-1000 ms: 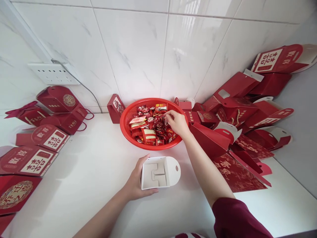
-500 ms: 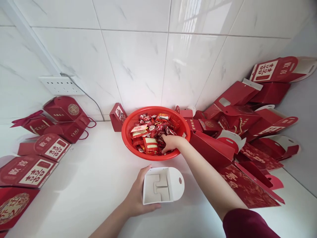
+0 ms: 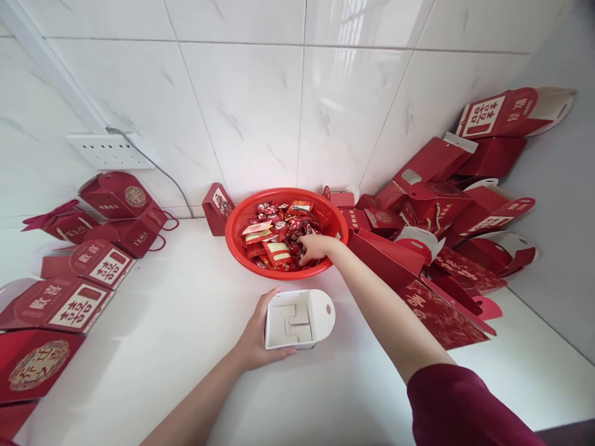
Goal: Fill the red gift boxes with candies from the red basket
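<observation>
Left hand [image 3: 253, 339] clasping box [image 3: 303, 317], half-curled right hand [image 3: 317, 246] deeper in packets [image 3: 277, 253] than before, hold unclear

Unclear if R hand [image 3: 316, 246] grips pkts [image 3: 279, 253]; btm-L box [image 3: 13, 420] cut off.

White cardboard box [image 3: 289, 321]: open, rounded flap [image 3: 321, 323] points rightward. Red plastic basket [image 3: 229, 235]: holds glossy red packets [image 3: 277, 233], sits near surface [image 3: 171, 334] back edge.
</observation>
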A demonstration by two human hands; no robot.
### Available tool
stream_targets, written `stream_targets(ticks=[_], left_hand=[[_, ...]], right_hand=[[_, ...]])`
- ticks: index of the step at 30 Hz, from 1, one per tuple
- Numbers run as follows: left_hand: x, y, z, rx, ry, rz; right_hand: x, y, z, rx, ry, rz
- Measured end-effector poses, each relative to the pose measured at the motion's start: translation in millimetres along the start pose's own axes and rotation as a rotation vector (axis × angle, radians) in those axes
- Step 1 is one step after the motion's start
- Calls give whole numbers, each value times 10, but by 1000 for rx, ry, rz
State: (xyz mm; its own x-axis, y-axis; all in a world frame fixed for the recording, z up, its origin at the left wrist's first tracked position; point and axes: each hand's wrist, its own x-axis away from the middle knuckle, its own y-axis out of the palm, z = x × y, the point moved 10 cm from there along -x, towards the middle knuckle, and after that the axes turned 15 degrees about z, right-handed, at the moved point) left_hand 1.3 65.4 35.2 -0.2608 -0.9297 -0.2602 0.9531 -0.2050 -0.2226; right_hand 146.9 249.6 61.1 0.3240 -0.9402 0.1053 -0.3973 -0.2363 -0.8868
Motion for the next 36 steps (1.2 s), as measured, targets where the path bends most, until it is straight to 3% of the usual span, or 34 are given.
stream_targets(ticks=[4,8,11,14,16,18,23,27,32,36], left_hand=[[6,18,6,15,-5,0],[11,17,24,14,10,18],[6,11,35,18,16,38],[-3,21,74,26,47,41],[-7,21,96,22,65,45],[-8,12,86,11,53,53],[12,7,33,2,-2,38],[13,2,54,-12,13,29],[8,-2,91,-19,25,21],[14,1,74,-17,5,4]], right_hand=[[71,-285,-151,-216,-69,197],[325,-474,-325,-400,-93,318],[643,-473,-492,-555,-139,321],[1025,-381,-757,-758,-272,215],[1232,-343,-889,-753,-356,185],[1302,-354,-870,-627,-356,244],[927,-489,-241,-155,-40,395],[415,-442,150,18,84,257],[-43,-221,210,168,133,41],[-150,-40,165,238,127,-48]])
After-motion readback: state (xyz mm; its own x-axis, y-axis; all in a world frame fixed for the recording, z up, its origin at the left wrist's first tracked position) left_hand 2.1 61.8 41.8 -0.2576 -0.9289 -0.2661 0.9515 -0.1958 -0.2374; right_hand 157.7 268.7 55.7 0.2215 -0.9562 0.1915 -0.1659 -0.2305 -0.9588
